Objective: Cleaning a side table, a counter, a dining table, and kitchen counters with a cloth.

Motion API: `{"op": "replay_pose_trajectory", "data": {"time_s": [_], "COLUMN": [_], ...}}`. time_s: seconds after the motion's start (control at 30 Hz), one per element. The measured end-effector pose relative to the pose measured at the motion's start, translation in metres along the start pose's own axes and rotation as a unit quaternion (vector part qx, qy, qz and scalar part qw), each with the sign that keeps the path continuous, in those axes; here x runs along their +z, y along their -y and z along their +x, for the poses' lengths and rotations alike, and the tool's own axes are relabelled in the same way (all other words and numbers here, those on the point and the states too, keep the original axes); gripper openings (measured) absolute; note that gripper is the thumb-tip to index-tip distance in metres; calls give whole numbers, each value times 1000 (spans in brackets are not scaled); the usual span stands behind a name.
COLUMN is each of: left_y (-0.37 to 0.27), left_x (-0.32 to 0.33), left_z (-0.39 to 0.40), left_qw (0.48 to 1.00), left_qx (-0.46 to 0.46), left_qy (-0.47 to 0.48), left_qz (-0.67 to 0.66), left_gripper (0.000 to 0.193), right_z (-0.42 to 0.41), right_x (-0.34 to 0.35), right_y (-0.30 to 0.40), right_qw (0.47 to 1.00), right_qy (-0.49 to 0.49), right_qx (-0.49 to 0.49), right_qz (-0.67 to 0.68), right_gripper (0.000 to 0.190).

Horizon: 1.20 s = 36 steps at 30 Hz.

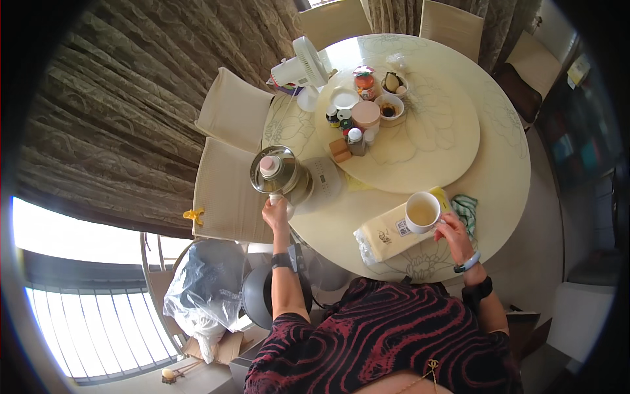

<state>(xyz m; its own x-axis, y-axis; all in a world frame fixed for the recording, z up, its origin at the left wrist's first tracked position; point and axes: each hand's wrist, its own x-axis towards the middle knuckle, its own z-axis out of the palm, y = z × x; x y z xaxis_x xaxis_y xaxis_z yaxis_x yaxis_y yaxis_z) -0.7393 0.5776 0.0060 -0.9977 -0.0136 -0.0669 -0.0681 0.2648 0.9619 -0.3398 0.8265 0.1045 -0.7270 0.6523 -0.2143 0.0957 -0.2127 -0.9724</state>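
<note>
My left hand [276,214] grips the white handle of a glass kettle [295,183], whose glass lid has a pink knob [268,165]. The kettle is at the table's left edge, beside its white electric base [322,180]; whether it touches the base I cannot tell. My right hand [454,235] holds a white mug [422,213] by its handle, with pale yellowish liquid inside. Beneath the mug lies a soft pack of paper tissues [381,235] bearing writing. A green-and-white striped cloth [464,209] is just beyond my right hand.
A round turntable [433,147] on the table [502,187] carries several jars, a red-lidded jar [364,82], a pink canister [365,115] and two bowls [390,107]. A white fan [302,66] stands at the back left. Cream chairs [231,187] line the left; a plastic-covered bundle [204,280] sits below.
</note>
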Motion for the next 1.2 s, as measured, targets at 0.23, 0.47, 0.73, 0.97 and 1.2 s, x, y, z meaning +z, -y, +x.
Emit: {"op": "replay_pose_trajectory", "data": {"time_s": [0.23, 0.47, 0.73, 0.97, 1.2], "left_y": [-64, -105, -122, -143, -150], "left_x": [-16, -20, 16, 57, 91], "left_z": [-34, -77, -112, -129, -123], "left_qw": [995, 976, 940, 903, 881], "left_qx": [25, 17, 53, 111, 144], "left_qy": [91, 210, 308, 321, 349], "left_qz": [24, 56, 136, 264, 286], "left_gripper": [17, 11, 13, 22, 27], "right_z": [28, 107, 179, 190, 188], "right_x": [-9, -3, -5, -5, -13], "right_y": [-26, -79, -136, -131, -119], "right_qw": [999, 999, 984, 966, 970], "right_qy": [-10, -20, -87, -139, -181], "right_qx": [29, 26, -44, -66, -44], "right_qz": [-9, 19, -150, -207, -159], "right_gripper": [15, 22, 20, 20, 31]}}
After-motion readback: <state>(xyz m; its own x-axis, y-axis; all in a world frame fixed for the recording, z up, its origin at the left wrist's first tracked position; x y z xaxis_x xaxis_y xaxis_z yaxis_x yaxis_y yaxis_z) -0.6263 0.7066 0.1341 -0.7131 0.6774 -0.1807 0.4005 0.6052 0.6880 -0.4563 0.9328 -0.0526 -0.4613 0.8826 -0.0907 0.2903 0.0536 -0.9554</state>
